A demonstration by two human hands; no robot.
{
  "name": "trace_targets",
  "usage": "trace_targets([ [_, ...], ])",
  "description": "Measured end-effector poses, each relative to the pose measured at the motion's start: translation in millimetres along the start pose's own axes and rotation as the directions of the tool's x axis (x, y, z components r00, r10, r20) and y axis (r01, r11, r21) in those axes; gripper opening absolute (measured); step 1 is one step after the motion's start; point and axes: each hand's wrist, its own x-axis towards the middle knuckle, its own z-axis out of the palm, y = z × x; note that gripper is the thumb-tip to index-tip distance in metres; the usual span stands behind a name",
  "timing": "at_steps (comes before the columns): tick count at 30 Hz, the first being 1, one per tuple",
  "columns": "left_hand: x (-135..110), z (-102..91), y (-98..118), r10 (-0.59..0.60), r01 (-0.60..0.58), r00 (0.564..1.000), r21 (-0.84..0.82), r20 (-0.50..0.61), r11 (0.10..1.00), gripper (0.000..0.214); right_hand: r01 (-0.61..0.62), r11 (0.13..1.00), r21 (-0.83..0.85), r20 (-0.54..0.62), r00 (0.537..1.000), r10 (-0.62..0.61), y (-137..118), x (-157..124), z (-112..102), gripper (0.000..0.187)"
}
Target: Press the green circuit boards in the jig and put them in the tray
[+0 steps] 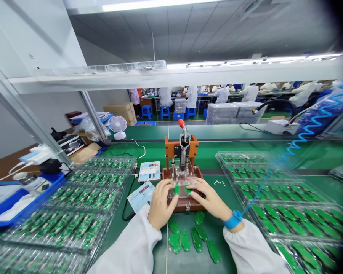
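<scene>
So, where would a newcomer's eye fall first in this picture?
Probably the clamp fixture at the centre, red knob on top, left hand and right hand at its front. Then perhaps the left tray and right tray of green boards, and the blue cord coiling toward the upper right.

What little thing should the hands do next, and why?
I'd probably have the left hand and right hand gently straighten the two green circuit boards on the brown press base. Each hand's fingers are already at a board, and the clear plate seems raised above them, so there's likely room to adjust.
</scene>
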Motion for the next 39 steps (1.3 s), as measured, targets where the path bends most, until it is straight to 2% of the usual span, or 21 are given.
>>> trace_targets([
  [2,0.1,-3.3,8.2,0.004,-0.007,0.997,-0.037,-0.081,0.999,0.006,-0.035,0.999,0.026,-0.158,0.987,0.039,-0.9,4.8,-11.8,0.034],
  [3,-0.7,-4.1,12.8,0.029,-0.035,0.996,-0.066,-0.088,0.997,0.003,-0.056,0.998,0.04,-0.253,0.965,0.064,-3.2,10.1,-19.4,0.036],
  [5,-4.1,-3.0,21.4,0.147,-0.151,0.988,-0.125,-0.04,0.981,0.006,-0.077,0.994,0.071,-0.409,0.907,0.1,-14.1,27.9,-35.0,0.039],
  [7,-9.4,2.5,26.6,0.299,-0.285,0.953,-0.188,0.049,0.94,0.012,-0.046,0.994,0.096,-0.46,0.884,0.086,-33.4,55.8,-47.2,0.04],
  [9,-14.8,11.4,25.6,0.416,-0.377,0.901,-0.251,0.126,0.892,0.022,0.012,0.994,0.104,-0.43,0.902,0.034,-57.7,92.3,-54.3,0.043],
  [13,-20.2,30.7,8.0,0.534,-0.468,0.814,-0.288,0.229,0.836,0.031,0.067,0.989,0.132,-0.306,0.952,-0.024,-101.6,174.3,-60.6,0.052],
  [15,-20.7,37.1,-0.4,0.54,-0.475,0.805,-0.279,0.244,0.835,0.03,0.06,0.982,0.177,-0.22,0.975,-0.02,-118.2,205.2,-64.2,0.054],
  [17,-20.7,40.4,-4.3,0.531,-0.47,0.814,-0.269,0.237,0.841,0.025,0.07,0.972,0.223,-0.157,0.987,-0.035,-133.5,218.4,-68.0,0.059],
  [19,-20.5,41.3,-4.4,0.53,-0.472,0.813,-0.259,0.24,0.842,0.022,0.106,0.961,0.256,-0.151,0.986,-0.069,-148.6,210.3,-69.7,0.058],
  [22,-20.1,42.0,-3.9,0.535,-0.477,0.815,-0.267,0.222,0.838,0.023,0.215,0.951,0.223,-0.244,0.957,-0.159,-166.1,167.4,-63.8,0.044],
  [25,-21.6,45.8,-7.7,0.544,-0.483,0.811,-0.28,0.214,0.83,0.023,0.371,0.928,-0.018,-0.391,0.852,-0.349,-168.3,116.1,-48.0,0.027],
  [27,-24.1,49.8,-11.3,0.536,-0.47,0.811,-0.285,0.233,0.835,0.021,0.422,0.892,-0.161,-0.43,0.784,-0.448,-161.4,90.6,-35.0,0.022],
  [29,-27.0,53.3,-13.8,0.514,-0.444,0.821,-0.288,0.248,0.849,0.019,0.451,0.867,-0.212,-0.448,0.744,-0.496,-151.1,74.3,-22.5,0.024],
  [31,-28.9,54.9,-14.3,0.512,-0.441,0.827,-0.297,0.231,0.847,0.02,0.467,0.862,-0.196,-0.464,0.73,-0.501,-140.0,64.6,-11.3,0.028],
  [36,-29.6,54.5,-12.4,0.504,-0.42,0.825,-0.321,0.254,0.849,0.022,0.489,0.863,-0.13,-0.441,0.751,-0.491,-110.6,53.2,8.1,0.034],
  [39,-30.7,55.3,-7.5,0.467,-0.378,0.848,-0.333,0.249,0.864,0.024,0.52,0.845,-0.126,-0.406,0.75,-0.522,-96.3,51.7,12.6,0.041],
])
